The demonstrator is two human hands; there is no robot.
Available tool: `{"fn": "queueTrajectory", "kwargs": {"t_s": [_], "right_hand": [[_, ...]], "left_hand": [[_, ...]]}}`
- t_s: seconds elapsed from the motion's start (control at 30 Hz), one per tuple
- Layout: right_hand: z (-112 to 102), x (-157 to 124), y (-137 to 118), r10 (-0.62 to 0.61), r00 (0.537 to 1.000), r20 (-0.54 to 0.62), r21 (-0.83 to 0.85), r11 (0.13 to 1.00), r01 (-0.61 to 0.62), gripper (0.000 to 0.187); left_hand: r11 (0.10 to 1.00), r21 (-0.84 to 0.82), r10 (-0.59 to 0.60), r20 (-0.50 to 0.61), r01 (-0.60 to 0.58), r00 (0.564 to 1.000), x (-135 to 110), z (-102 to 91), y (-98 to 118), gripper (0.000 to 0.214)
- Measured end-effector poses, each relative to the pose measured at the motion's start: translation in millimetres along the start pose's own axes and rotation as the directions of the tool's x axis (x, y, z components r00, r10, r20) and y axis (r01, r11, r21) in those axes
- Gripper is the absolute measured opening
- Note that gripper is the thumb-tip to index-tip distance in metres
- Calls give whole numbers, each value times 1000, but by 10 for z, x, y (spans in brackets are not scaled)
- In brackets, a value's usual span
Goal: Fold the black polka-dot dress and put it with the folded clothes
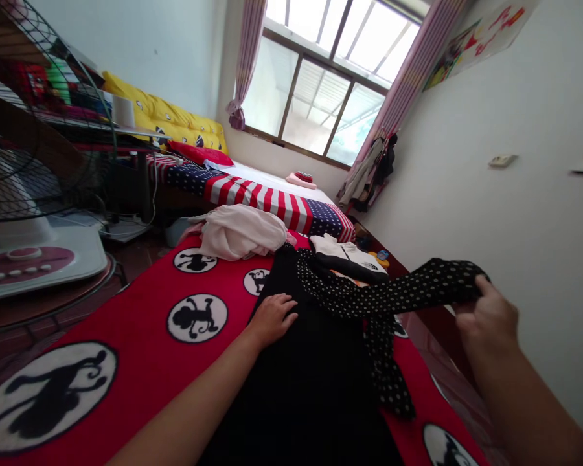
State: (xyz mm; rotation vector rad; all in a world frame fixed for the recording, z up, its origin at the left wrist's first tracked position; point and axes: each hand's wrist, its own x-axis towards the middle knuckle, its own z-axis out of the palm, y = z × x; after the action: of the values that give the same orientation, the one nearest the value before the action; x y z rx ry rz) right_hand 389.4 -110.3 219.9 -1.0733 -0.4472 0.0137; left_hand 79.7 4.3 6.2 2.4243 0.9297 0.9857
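Black garment [311, 375] lies flat on the red monkey-print blanket [146, 304], near the centre. Left hand [272, 318] is open, palm pressing on it. Right hand [486, 317] is closed on the polka-dot sleeve [418, 288], lifted out to the right. The step looks like folding the sleeve in, which calls for a pinned body and a taut sleeve. Counts: one black garment, one cream garment heap [240, 232], one folded black-and-white top [347, 255], and five clear monkey roundels.

No wording can be read for certain. The folded black-and-white garment [347, 257] at the far end of the red blanket [140, 304] bears a small white mark, too small to make out; the poster [476, 35] high on the right wall shows red characters, blurred
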Motion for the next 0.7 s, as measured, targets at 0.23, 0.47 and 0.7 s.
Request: {"fn": "queueTrajectory", "kwargs": {"t_s": [0.23, 0.47, 0.7], "right_hand": [[-24, -1966, -110, 148, 638, 756, -209, 978, 22, 17], [-603, -2689, 304, 486, -124, 865, -446, 859, 252, 18], [59, -1736, 775, 350, 411, 842, -489, 815, 309, 23]], "left_hand": [[812, -556, -275, -94, 179, 957, 25, -170, -119, 47], [737, -634, -321, -20, 237, 947, -92, -270, -94, 50], [953, -225, -200, 28, 201, 980, -126, -249, 107, 52]]}}
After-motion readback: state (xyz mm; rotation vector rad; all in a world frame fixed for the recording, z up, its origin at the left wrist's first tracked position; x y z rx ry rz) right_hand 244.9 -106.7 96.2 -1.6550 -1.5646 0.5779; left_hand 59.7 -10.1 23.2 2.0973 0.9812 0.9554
